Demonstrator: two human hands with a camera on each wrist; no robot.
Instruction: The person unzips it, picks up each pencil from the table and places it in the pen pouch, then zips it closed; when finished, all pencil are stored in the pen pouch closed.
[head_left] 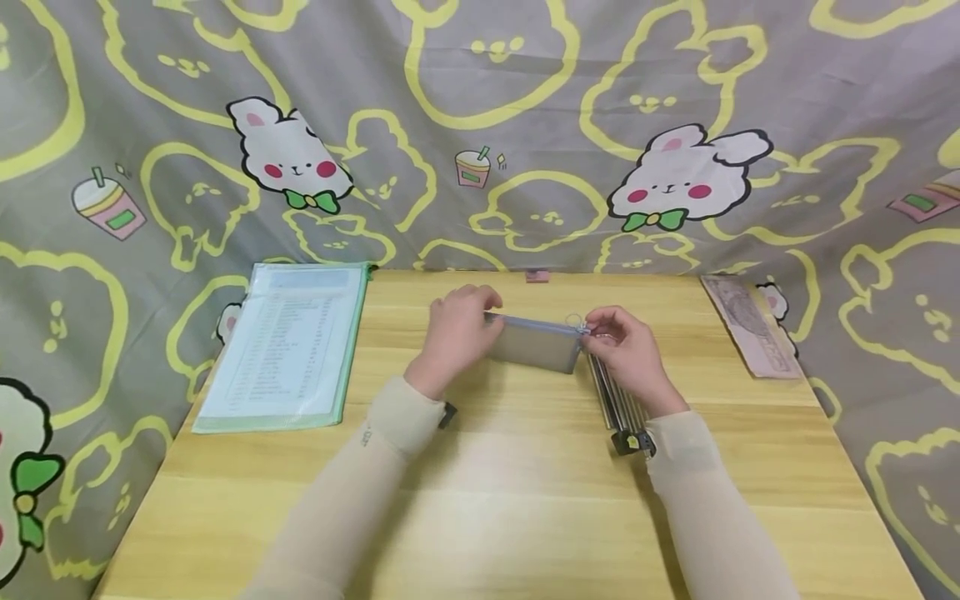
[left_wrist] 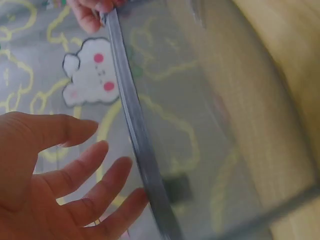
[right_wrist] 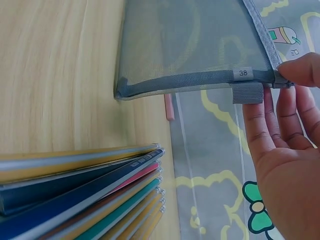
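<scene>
A grey see-through mesh zip pouch [head_left: 532,346] stands on its long edge over the table, its zipper along the top. My right hand [head_left: 626,346] pinches the pouch's zipper corner between thumb and fingers; in the right wrist view, that hand [right_wrist: 287,120] is beside a small tag marked 38. At the pouch's other end is my left hand [head_left: 465,329]. In the left wrist view the left hand [left_wrist: 75,175] has its fingers spread, little fingertip right at the zipper band [left_wrist: 135,120]. A ring [head_left: 574,320] shows at the zipper's right end.
Under my right wrist lies a row of long thin coloured strips with silver edges [right_wrist: 100,195]. A document folder [head_left: 285,350] lies at the left of the wooden table. A banknote-like paper [head_left: 750,329] lies at the right edge. A small flag-like piece [head_left: 537,276] sits by the back curtain.
</scene>
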